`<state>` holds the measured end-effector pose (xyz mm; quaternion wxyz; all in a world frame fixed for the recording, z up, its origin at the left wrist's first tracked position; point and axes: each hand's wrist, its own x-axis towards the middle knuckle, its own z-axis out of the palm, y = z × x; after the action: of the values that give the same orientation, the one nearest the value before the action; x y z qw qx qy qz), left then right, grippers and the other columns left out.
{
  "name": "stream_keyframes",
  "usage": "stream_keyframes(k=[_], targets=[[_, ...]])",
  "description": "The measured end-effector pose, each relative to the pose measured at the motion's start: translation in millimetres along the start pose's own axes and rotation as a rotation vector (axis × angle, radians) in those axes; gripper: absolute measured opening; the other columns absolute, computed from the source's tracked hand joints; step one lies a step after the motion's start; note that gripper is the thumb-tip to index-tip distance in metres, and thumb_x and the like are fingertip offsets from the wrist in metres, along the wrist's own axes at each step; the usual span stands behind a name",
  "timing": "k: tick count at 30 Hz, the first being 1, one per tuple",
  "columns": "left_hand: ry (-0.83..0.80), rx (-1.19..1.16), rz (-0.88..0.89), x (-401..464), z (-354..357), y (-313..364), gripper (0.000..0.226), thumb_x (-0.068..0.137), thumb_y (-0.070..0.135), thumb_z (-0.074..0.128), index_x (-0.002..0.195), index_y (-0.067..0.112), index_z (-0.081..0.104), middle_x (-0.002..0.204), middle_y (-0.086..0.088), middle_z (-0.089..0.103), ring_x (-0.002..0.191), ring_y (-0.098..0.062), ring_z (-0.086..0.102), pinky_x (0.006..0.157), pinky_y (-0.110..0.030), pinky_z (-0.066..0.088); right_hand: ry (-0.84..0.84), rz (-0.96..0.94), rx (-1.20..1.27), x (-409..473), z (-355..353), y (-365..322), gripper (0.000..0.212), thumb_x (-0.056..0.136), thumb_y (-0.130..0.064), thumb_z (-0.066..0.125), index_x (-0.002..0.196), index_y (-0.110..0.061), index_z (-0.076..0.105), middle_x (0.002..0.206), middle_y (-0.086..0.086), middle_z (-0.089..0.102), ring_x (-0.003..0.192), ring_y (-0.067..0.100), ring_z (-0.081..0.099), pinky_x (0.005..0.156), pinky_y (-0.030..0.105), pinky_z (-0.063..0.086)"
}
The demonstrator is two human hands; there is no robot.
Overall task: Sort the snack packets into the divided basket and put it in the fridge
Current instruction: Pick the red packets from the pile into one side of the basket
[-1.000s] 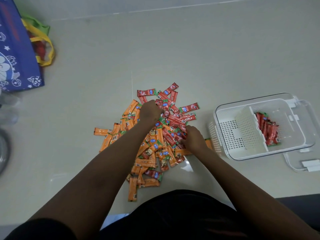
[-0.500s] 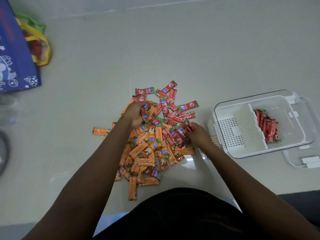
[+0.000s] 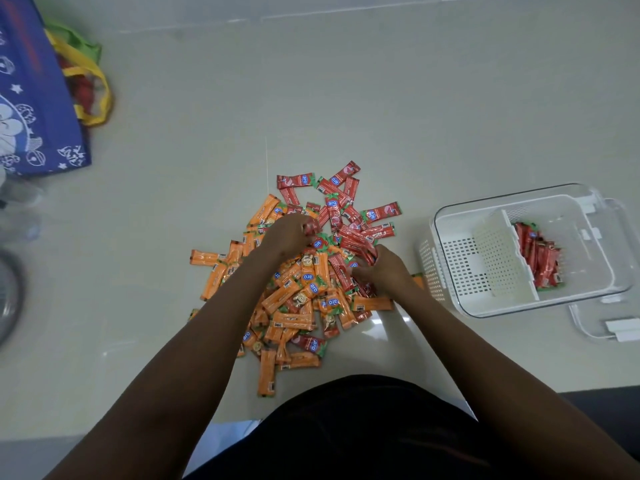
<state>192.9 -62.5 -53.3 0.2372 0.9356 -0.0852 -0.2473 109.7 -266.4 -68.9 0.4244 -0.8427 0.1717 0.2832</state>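
A: Head view, looking down: a heap of snack packets [image 3: 311,271] lies on the pale floor [image 3: 381,98], just in front of the person's lap. Orange packets [image 3: 284,296] fill the left and near part of the heap, red packets [image 3: 349,216] the far and right part.

B: And the hands?

A: Both are down in the heap. The left hand [image 3: 289,233] sits near the heap's far-left part, its fingers curled round what looks like a red packet at the fingertips, though the grip is partly hidden. The right hand [image 3: 384,268] is at the heap's right edge, fingers curled and gripping a bunch of red packets.

B: Where is the basket?

A: The divided basket [image 3: 450,271] stands on the floor to the right of the heap, near it but apart, set inside a clear outer tub [image 3: 620,271]. A perforated white divider [image 3: 498,261] splits it in two. The right compartment holds a pile of red packets [image 3: 540,258]; the left compartment shows only its slotted bottom.

B: Anything else?

A: A clear lid [image 3: 595,323] with a white latch lies partly under the tub's near right corner. At the floor's far left edge stands a blue printed bag [image 3: 34,98], with yellow handles [image 3: 93,81] of another bag just beside it.
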Motion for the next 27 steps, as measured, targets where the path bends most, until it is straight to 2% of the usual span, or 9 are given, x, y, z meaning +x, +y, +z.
stream_keyframes(k=[2,6,9,11,15,19,21,24,27], targets=[[-0.03,0.159,0.11,4.3,-0.7,0.7,0.025,0.084,0.021,0.072,0.108,0.014,0.072,0.113,-0.012,0.066,0.101,-0.031,0.063,0.078,-0.034,0.049,0.023,-0.005,-0.175,1.0,6.4,4.2,0.054,0.074,-0.033,0.077,0.119,-0.013,0.054,0.112,0.005,0.066,0.098,0.024,0.065,0.083,0.034,0.051],[-0.08,0.273,0.184,10.0,-2.1,4.9,0.026,0.08,0.017,0.074,0.106,0.014,0.071,0.11,-0.01,0.065,0.098,-0.029,0.064,0.076,-0.034,0.053,-0.005,-0.004,-0.256,2.4,6.9,7.9,0.035,0.079,-0.027,0.073,0.108,-0.011,0.064,0.103,0.008,0.07,0.093,0.024,0.065,0.077,0.03,0.049],[-0.108,0.344,0.192,15.5,-1.3,3.8,0.04,0.08,0.017,0.075,0.118,0.013,0.065,0.117,-0.01,0.061,0.106,-0.03,0.059,0.083,-0.037,0.051,-0.039,0.031,-0.079,0.2,-0.2,4.6,0.024,0.083,-0.024,0.067,0.102,-0.01,0.065,0.096,0.009,0.07,0.078,0.022,0.064,0.069,0.03,0.049],[-0.101,0.333,0.202,19.0,-2.9,2.5,0.04,0.083,0.02,0.073,0.12,0.01,0.062,0.12,-0.012,0.06,0.109,-0.032,0.057,0.084,-0.037,0.047,-0.051,0.055,0.096,-2.2,-5.4,3.7,0.019,0.084,-0.025,0.065,0.097,-0.012,0.066,0.093,0.011,0.071,0.079,0.025,0.066,0.076,0.036,0.052],[-0.015,-0.015,0.149,22.2,-9.2,7.2,0.025,0.092,0.027,0.062,0.109,0.008,0.062,0.106,-0.011,0.065,0.096,-0.029,0.06,0.07,-0.028,0.035,-0.021,0.066,0.265,-7.7,-14.8,6.4,0.022,0.084,-0.027,0.062,0.098,-0.011,0.067,0.094,0.013,0.072,0.083,0.032,0.067,0.074,0.036,0.049],[-0.024,-0.223,0.08,25.8,-13.0,27.4,0.035,0.098,0.031,0.052,0.126,0.01,0.054,0.109,-0.001,0.058,0.095,-0.02,0.056,0.076,-0.028,0.038,-0.002,0.088,0.408,-16.9,-13.5,8.0,0.023,0.088,-0.025,0.063,0.108,-0.014,0.066,0.094,0.005,0.072,0.082,0.02,0.067,0.069,0.03,0.051],[-0.077,-0.189,0.105,28.9,-14.1,39.3,0.03,0.099,0.03,0.05,0.122,0.011,0.053,0.104,-0.001,0.055,0.089,-0.019,0.053,0.068,-0.027,0.038,0.049,0.102,0.463,-20.8,-11.1,8.4,0.018,0.088,-0.021,0.061,0.105,-0.015,0.066,0.087,0.001,0.07,0.077,0.016,0.065,0.061,0.024,0.045],[-0.165,-0.065,0.2,35.7,-6.5,52.1,0.01,0.098,0.024,0.052,0.099,0.014,0.049,0.096,-0.007,0.057,0.085,-0.021,0.053,0.063,-0.027,0.034,0.106,0.12,0.554,-24.7,-10.2,10.3,0.015,0.09,-0.019,0.058,0.103,-0.018,0.065,0.095,0.002,0.071,0.088,0.019,0.066,0.065,0.025,0.046],[-0.246,0.088,0.307,39.8,11.1,59.1,0.02,0.095,0.022,0.057,0.112,0.011,0.054,0.109,-0.013,0.061,0.099,-0.028,0.057,0.073,-0.028,0.037,0.132,0.135,0.597,-32.7,-13.6,9.5,0.014,0.092,-0.016,0.054,0.102,-0.016,0.064,0.089,-0.002,0.068,0.077,0.009,0.063,0.057,0.019,0.042]])
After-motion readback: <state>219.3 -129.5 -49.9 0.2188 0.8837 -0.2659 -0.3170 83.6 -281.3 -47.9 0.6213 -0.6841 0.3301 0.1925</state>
